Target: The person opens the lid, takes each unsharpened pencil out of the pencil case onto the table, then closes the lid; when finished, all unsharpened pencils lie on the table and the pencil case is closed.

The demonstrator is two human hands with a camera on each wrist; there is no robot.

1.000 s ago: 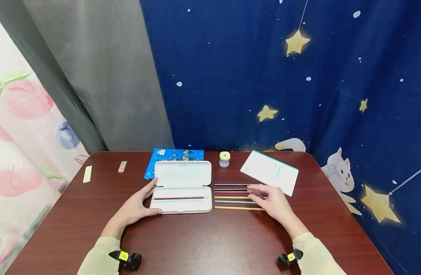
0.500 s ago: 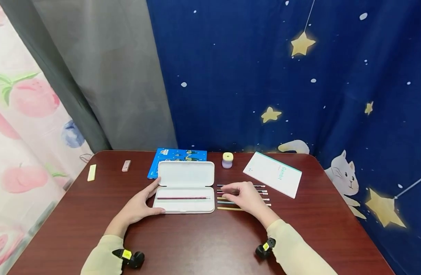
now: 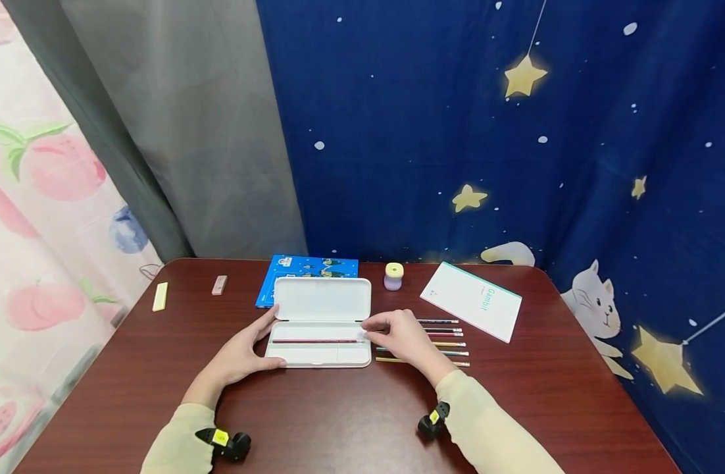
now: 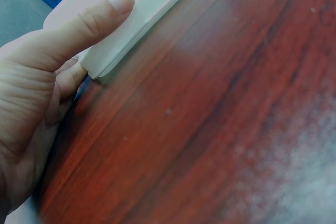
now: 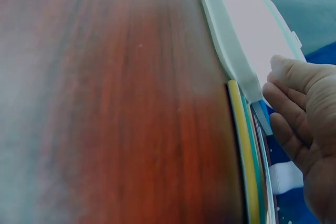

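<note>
A white pencil case (image 3: 309, 357) lies with its lid up on the table, one dark red pencil (image 3: 318, 341) along its tray. My left hand (image 3: 241, 352) grips the case's left end; in the left wrist view its thumb (image 4: 100, 24) lies on the front wall and other fingers reach behind the corner. My right hand (image 3: 400, 336) is at the case's right end, fingertips close to the rim and just behind the pencil's end. In the right wrist view its fingers are loosely bent, with nothing visible between them. Below it, several pencils (image 3: 451, 353) lie in a row, their left parts partly hidden.
Behind the case lies a blue booklet (image 3: 306, 265), partly covered by the lid. A yellow and lilac sharpener-like item (image 3: 393, 276) and a white "Gambit" notepad (image 3: 472, 301) stand farther right. Two small bars, yellow (image 3: 160, 297) and pink (image 3: 219, 285), lie at left.
My right hand has moved left, from over the right part of the pencil row to the case's right end. The left hand keeps its hold on the case. The view has shifted slightly.
</note>
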